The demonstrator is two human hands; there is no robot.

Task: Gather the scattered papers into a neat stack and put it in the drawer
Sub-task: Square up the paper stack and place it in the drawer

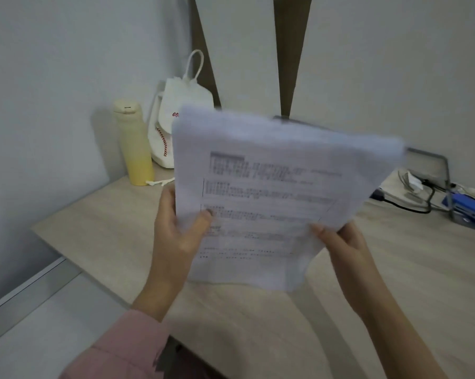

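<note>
- Papers [272,192] up off the surface [411,272], held near upright, blurred (top edges look ragged, not squared yet).
- Left hand [176,236] pinches the lower left edge, right hand [340,244] the lower right corner.
- Light, floppy, slippery sheets, I'd say: grip low, both sides.
- No drawer in view.

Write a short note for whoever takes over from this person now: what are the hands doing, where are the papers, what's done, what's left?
Left hand: grip on the lower left edge of the stack of white printed paper sheets.
Right hand: grip on its lower right edge.
Stack is held up above the light wooden desk.
Done: papers gathered in hand.
Left: square the edges if needed, then put it in the drawer, which is not in view.
</note>
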